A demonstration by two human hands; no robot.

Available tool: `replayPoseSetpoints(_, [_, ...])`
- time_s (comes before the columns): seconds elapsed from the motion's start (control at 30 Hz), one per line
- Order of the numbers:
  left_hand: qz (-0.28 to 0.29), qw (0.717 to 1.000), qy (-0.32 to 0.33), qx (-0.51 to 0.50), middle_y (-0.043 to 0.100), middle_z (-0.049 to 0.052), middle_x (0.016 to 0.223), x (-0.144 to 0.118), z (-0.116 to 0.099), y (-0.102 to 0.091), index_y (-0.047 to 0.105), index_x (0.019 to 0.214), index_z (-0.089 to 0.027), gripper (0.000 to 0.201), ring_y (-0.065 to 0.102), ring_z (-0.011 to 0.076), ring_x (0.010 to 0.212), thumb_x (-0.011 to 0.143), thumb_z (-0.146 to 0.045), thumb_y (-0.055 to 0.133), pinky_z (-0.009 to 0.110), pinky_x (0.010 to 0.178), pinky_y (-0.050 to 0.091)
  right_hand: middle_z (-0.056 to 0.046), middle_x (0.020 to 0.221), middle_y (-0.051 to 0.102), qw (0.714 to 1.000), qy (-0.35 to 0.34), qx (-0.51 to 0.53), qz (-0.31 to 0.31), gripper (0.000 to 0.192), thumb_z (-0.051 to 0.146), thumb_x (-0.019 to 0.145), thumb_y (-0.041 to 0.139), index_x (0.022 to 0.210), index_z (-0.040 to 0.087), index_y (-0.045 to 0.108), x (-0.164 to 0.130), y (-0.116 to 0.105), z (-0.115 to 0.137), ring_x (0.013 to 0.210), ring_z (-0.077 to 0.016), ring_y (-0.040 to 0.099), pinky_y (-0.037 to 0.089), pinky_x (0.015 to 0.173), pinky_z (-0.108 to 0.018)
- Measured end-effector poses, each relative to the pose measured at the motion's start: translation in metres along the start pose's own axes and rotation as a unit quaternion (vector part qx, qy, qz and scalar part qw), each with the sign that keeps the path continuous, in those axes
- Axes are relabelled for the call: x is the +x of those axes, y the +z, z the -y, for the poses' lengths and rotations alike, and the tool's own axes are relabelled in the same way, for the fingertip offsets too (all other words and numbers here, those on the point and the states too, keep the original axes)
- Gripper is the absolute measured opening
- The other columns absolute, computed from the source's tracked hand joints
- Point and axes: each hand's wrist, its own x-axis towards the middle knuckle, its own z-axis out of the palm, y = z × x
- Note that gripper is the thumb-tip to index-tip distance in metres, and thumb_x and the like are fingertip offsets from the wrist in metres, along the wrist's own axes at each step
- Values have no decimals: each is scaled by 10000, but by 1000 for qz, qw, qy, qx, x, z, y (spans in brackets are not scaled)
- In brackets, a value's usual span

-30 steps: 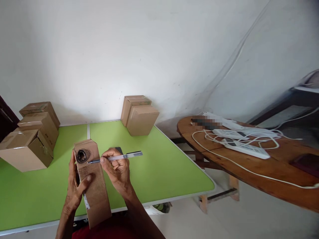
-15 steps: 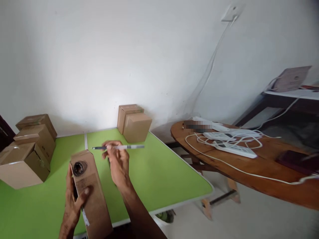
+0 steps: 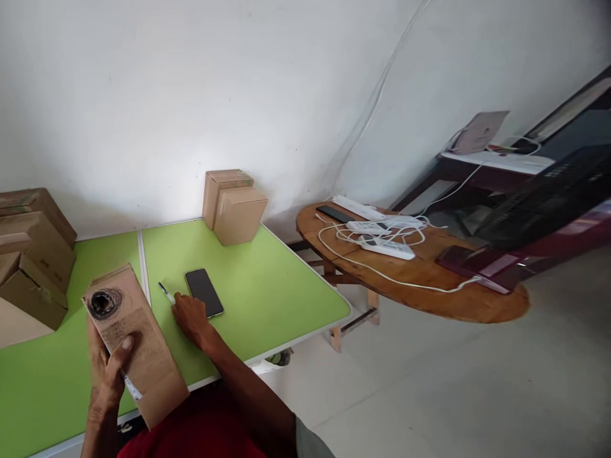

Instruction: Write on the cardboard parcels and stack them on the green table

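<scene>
My left hand (image 3: 105, 369) grips the side of a long cardboard box (image 3: 146, 359), thumb lying across its top face. Near the far end of that face is a hole ringed by black scribble, with a dark smudge below it. My right hand (image 3: 189, 316) is low at the green table (image 3: 267, 305), fingers closed round a pen (image 3: 165, 291) whose tip points away and to the left. Just beyond that hand a dark-screened smartphone (image 3: 205, 292) lies flat on the table. The fingertips under the right hand are partly hidden.
Several cardboard boxes (image 3: 35, 254) stand at the table's left, and two more boxes (image 3: 241, 213) stand by the wall. To the right, an oval wooden table (image 3: 429, 302) bears power strips (image 3: 389, 247), tangled white cables and a dark red object (image 3: 482, 267).
My right hand has lowered with the pen from above the table to its surface, and the pen has turned. The phone has come into sight. The view has shifted right.
</scene>
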Motion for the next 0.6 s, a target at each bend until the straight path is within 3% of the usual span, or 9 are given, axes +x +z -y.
replayPoseSetpoints(0.17, [1, 1000, -6, -24, 632, 139, 1583, -2, -2, 2, 526, 1651, -269, 979, 553, 442, 1501, 807, -650, 844, 589, 1281, 425, -152, 1367, 786, 1000, 9, -7, -25, 217, 321, 1150, 619, 1307, 212, 722, -10, -4, -7, 1239, -304, 784, 606, 954, -364])
replayPoseSetpoints(0.27, [0, 1000, -7, -23, 636, 149, 1576, -2, -4, 2, 522, 1651, -263, 1000, 568, 454, 1477, 796, -668, 846, 613, 1262, 439, -226, 1483, 691, 995, 52, -12, -85, 345, 379, 1140, 640, 1414, 172, 666, -18, -13, -23, 1401, -357, 674, 570, 1090, -435])
replayPoseSetpoints(0.4, [-16, 1000, 10, -13, 664, 151, 1537, 7, -11, 8, 540, 1634, -260, 995, 596, 449, 1452, 784, -678, 845, 598, 1216, 501, -339, 1473, 635, 979, 169, 37, -111, 647, 428, 940, 886, 1403, 44, 648, -20, -21, -48, 1471, -472, 576, 508, 1166, -565])
replayPoseSetpoints(0.6, [-7, 998, 55, -22, 629, 167, 1606, 42, -18, 20, 501, 1679, -270, 1084, 603, 448, 1479, 746, -679, 869, 550, 1136, 585, -324, 1413, 709, 970, 178, 141, -84, 730, 352, 693, 1016, 1291, 83, 696, -6, -23, -64, 1360, -461, 693, 581, 1044, -484])
